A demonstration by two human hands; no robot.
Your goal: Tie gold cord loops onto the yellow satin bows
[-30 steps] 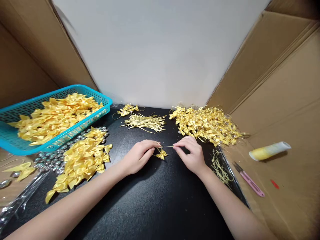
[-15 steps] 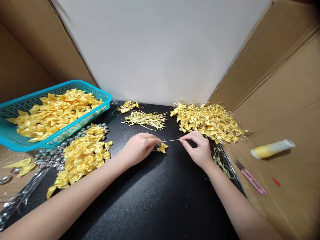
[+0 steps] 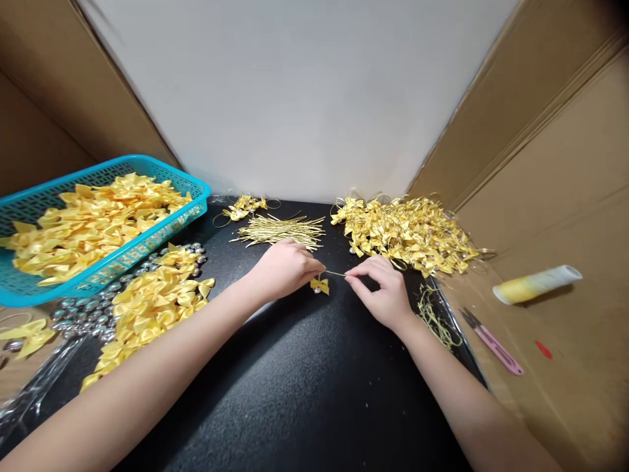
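Between my two hands a thin gold cord is stretched over the black tabletop. My left hand is closed in a pinch on the cord's left part. The thumb and forefinger of my right hand pinch its right end. Just under the left fingertips hangs a small yellow ribbon bow with what looks like a silver bell or bead on it. How the bow is joined to the cord is hidden by the fingers. Behind the left hand lies a bundle of cut gold cords.
A blue basket of yellow bows stands left, beside silver beads and loose bows. Finished-looking bows with loops form a pile at right. Thread scraps, pink-handled snips and a cardboard tube lie right.
My left hand has moved slightly right and up, and my right hand slightly left, so the cord span between them is shorter. The bow now shows its silver piece. The view has shifted slightly.
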